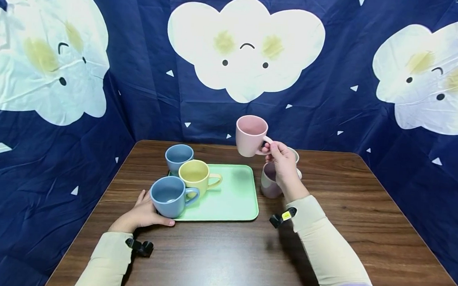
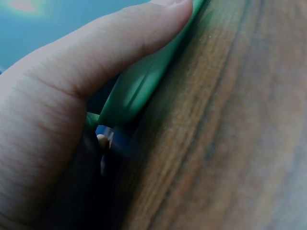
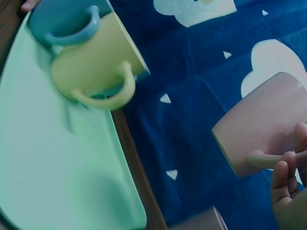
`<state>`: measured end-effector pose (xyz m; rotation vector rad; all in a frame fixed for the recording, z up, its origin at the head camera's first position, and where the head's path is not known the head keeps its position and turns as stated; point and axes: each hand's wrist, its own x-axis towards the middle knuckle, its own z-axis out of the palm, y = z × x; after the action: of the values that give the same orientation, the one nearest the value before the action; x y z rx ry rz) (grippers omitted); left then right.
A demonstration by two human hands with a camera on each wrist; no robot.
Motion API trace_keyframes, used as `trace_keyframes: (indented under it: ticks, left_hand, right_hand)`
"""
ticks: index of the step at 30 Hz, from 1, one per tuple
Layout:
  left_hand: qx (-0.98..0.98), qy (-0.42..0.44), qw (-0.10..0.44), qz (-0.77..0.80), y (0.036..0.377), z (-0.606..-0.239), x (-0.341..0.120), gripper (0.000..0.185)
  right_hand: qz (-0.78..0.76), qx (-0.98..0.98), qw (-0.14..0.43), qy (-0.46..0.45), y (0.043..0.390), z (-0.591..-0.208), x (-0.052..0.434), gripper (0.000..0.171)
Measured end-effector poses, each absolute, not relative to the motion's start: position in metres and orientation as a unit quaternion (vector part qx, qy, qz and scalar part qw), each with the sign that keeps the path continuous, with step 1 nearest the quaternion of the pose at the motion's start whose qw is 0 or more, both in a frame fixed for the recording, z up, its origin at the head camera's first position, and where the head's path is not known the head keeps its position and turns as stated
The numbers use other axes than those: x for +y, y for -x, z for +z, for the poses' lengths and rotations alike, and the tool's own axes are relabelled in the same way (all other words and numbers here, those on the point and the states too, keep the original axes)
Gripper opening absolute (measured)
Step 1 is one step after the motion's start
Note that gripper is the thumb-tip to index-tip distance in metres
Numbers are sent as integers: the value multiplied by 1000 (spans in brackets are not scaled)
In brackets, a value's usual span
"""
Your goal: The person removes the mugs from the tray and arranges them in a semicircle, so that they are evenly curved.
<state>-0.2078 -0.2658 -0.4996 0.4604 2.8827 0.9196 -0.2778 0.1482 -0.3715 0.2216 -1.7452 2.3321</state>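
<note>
A pink mug (image 1: 248, 137) is up in the air above the table's back edge. My right hand (image 1: 282, 162) pinches its handle, also visible in the right wrist view, where the pink mug (image 3: 264, 124) appears tilted. My left hand (image 1: 145, 212) rests at the front left corner of a green tray (image 1: 234, 198), its straight thumb along the rim beside the near blue mug (image 1: 167, 200). On the tray, a yellow mug (image 1: 194, 175) stands between that mug and another blue mug (image 1: 178, 155) at the back left. Any fingers under the tray are hidden.
Right of the tray stands a pinkish mug (image 1: 270, 185), partly covered by my right hand. The rim of another mug (image 1: 295, 155) shows behind that hand. Dark blue cloth (image 1: 146, 105) with cloud prints surrounds the wooden table (image 1: 216, 257) at the back and sides.
</note>
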Motion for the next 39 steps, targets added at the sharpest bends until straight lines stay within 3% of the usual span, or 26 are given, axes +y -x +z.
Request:
trace_keyframes:
  ticks: [39]
  left_hand:
    - [941,-150,36,301,207,-502,-266,125]
  right_hand:
    - [786,-572,236,-17,280,-391,269,28]
